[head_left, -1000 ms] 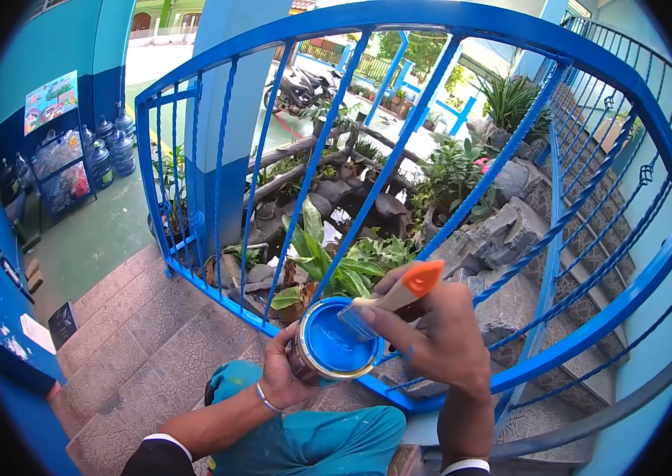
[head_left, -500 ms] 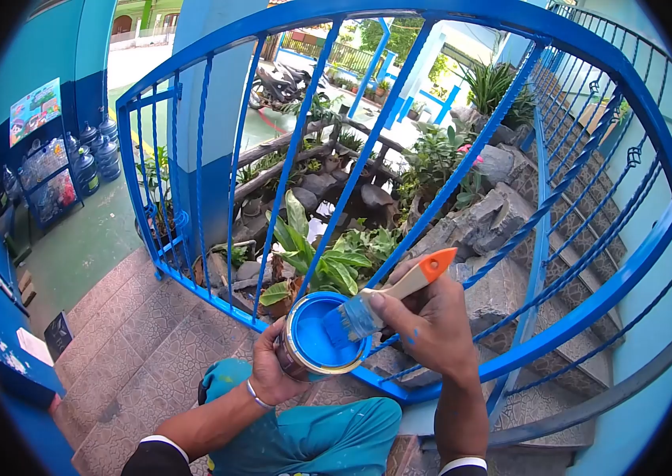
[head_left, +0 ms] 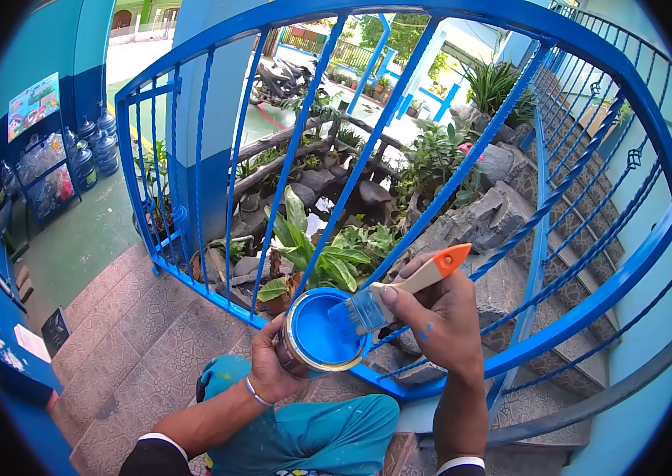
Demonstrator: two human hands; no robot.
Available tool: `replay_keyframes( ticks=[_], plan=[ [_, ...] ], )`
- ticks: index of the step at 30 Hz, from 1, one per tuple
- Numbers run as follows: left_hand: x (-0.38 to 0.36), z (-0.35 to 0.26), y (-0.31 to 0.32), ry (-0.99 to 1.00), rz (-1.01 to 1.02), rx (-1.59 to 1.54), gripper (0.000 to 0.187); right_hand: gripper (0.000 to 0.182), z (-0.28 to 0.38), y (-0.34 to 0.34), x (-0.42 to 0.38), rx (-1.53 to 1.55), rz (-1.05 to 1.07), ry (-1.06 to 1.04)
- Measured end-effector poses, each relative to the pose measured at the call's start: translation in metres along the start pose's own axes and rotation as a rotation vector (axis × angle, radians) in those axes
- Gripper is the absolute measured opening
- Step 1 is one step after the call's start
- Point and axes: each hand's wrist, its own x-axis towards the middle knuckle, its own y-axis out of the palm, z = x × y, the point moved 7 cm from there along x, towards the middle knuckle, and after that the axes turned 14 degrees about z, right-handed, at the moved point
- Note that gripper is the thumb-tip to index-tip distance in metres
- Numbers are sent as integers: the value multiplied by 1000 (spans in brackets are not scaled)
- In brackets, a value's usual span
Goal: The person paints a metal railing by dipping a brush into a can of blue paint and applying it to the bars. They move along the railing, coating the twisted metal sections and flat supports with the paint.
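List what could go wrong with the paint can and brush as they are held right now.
1. The paint can is tilted, held in the air by the left hand alone, and looks nearly full; blue paint could slop over the rim onto the teal trousers or the tiled steps.
2. The paintbrush in the right hand has loaded bristles at the can's rim; drips may fall once it is lifted.
3. The blue railing is close; a sleeve might brush it.

The left hand [head_left: 268, 373] covers most of the round metal paint can's [head_left: 321, 333] side wall, so its label cannot be read. The flat brush's [head_left: 399, 289] wooden handle middle lies hidden under the right hand [head_left: 439, 321], and both forearms are cut off at the bottom edge.
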Motion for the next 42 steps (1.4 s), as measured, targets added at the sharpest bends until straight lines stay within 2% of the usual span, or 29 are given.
replay_keyframes(
  ticks=[3, 6, 9, 12, 13, 18, 21, 24, 28, 29, 32, 35, 38, 41, 42],
  plan=[
    [0, 2, -8, 2, -27, -17, 58, 30, 0, -8, -5, 122, -89, 19],
    [0, 1, -4, -3, -32, -52, 58, 21, -8, -18, -11, 111, -126, 2],
    [3, 1, -27, 38, -14, -27, 58, 25, -12, -27, -22, 104, -187, -27],
    [1, -1, -7, 47, -8, -64, 57, 29, -11, -44, -36, 149, -318, 3],
    [-1, -2, 5, 55, -8, -63, 55, 30, -11, -50, -40, 180, -362, -49],
    [2, -1, -13, 81, -8, -125, 53, 34, -65, -83, -119, 637, -837, -271],
    [2, -1, -25, 71, 3, -141, 54, 39, -92, -80, -169, 672, -1045, -285],
    [2, -3, -10, 84, -23, -142, 57, 40, -84, -78, -183, 291, -1139, -255],
    [1, -5, 6, 68, 50, -175, 64, 37, -84, -89, -178, -210, -976, -182],
    [1, -5, 5, 69, 70, -196, 66, 37, -81, -88, -172, -255, -902, -177],
    [2, -3, -5, 82, 24, -123, 74, 38, -69, -84, -151, -357, -780, -145],
    [0, -5, 5, 77, 72, -181, 66, 34, -60, -89, -141, -370, -768, -208],
    [2, -6, 0, 101, 45, -170, 66, 34, -62, -93, -130, -408, -588, -248],
    [2, -6, -1, 94, 71, -142, 66, 33, -66, -98, -118, -361, -626, -242],
    [2, -5, -1, 89, 62, -149, 67, 33, -64, -100, -122, -400, -665, -303]
  ],
)
